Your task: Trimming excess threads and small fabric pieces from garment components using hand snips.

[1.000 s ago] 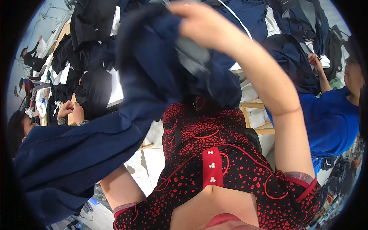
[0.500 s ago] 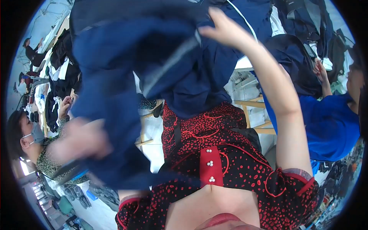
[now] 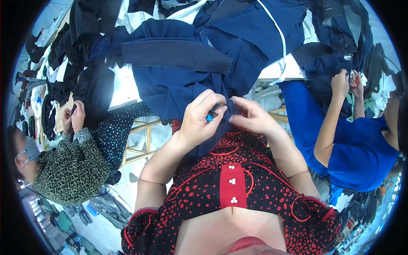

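A navy garment (image 3: pixel 170 91) hangs off the front of the work table and down over my lap. My left hand (image 3: pixel 200 115) is closed at a bunched edge of it. Out of that hand sticks a small tool with a bright blue end (image 3: pixel 209 117), perhaps thread snips; most of it is hidden by my fingers. Facing it, my right hand (image 3: pixel 253 115) pinches the same folded edge between thumb and fingers. Across the garment's upper part lies a wide, darker band (image 3: pixel 178 56) with a pale edge.
More navy cloth (image 3: pixel 255 32) and a white cord (image 3: pixel 278 32) lie on the table beyond. To the left a masked person (image 3: pixel 68 170) handles dark cloth; to the right a person in blue (image 3: pixel 352 144) does likewise. A wooden stool frame (image 3: pixel 148 140) stands below the table's left side.
The garment, lifted and swinging before, now lies draped with its band spread on the table. Both my hands have come together in the middle at its lower edge.
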A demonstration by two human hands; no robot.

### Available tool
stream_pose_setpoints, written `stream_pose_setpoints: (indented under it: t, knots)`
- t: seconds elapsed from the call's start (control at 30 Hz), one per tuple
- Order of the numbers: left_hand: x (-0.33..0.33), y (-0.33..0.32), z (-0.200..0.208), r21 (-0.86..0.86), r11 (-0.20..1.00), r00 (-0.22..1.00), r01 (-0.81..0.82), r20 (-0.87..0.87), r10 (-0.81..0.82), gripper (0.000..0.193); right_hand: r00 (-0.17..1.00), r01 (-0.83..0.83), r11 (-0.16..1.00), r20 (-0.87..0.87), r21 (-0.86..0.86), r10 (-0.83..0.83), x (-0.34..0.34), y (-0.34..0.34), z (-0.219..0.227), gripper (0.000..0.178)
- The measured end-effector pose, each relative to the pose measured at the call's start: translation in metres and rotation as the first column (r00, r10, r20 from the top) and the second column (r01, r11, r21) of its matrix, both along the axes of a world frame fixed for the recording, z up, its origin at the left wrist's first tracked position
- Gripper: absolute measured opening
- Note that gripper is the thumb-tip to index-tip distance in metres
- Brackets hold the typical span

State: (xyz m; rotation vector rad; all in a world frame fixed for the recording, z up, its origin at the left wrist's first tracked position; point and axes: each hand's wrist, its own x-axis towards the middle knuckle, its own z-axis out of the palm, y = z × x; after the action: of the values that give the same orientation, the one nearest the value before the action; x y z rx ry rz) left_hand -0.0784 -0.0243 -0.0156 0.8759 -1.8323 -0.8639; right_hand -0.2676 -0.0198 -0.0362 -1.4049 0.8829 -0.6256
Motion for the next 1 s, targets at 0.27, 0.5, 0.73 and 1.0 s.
stream_pose_setpoints:
  t: [0.27, 0.5, 0.73, 1.0]
  knots:
    - [0.034, -0.006, 0.039, 0.366, 0.859, 0.924, 0.357, -0.272, -0.267, 0.011, 0.992, 0.0, 0.991, 0.128, -0.134, 0.018, -0.046, -0.017, 0.042, 0.033]
    - [-0.002, -0.021, 0.02, 0.658, 0.624, 0.907, 0.421, -0.289, -0.307, 0.028, 0.988, -0.016, 0.98, 0.149, -0.198, 0.046, -0.046, -0.001, 0.037, 0.036]
    - [-0.008, -0.02, 0.013, 0.768, 0.406, 0.855, 0.496, -0.35, -0.384, 0.024, 0.994, -0.107, 0.94, -0.032, -0.325, 0.102, -0.05, -0.001, 0.04, 0.029]
    - [-0.013, -0.021, -0.003, 0.803, 0.23, 0.787, 0.55, -0.405, -0.466, 0.026, 0.978, -0.208, 0.863, -0.107, -0.461, 0.178, -0.045, 0.005, 0.047, 0.02]
